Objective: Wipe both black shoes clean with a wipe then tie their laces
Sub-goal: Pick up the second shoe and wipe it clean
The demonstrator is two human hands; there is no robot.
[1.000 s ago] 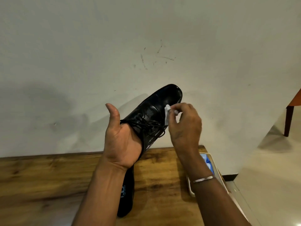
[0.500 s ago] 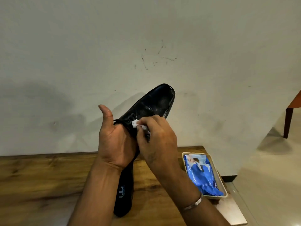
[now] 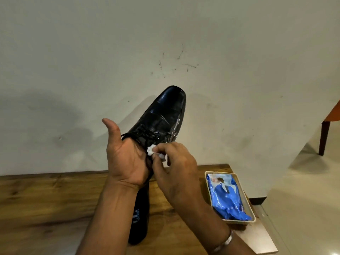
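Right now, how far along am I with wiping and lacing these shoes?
Done: the raised shoe looks glossy and wet at the toe, so that part is likely wiped. In hand: the left hand holds that shoe while the right hand pinches the wipe against it beside the laces. Left: those laces look untied, and the second shoe lies on the table, its state unclear.

Both forearms reach up from the lower edge. The left hand [image 3: 127, 159] shows its palm, thumb raised, fingers curled behind the shoe [image 3: 163, 111] it grips. The right hand [image 3: 176, 168], knuckles up, pinches a wadded wipe [image 3: 151, 150]; a bracelet [image 3: 225, 242] circles its wrist.
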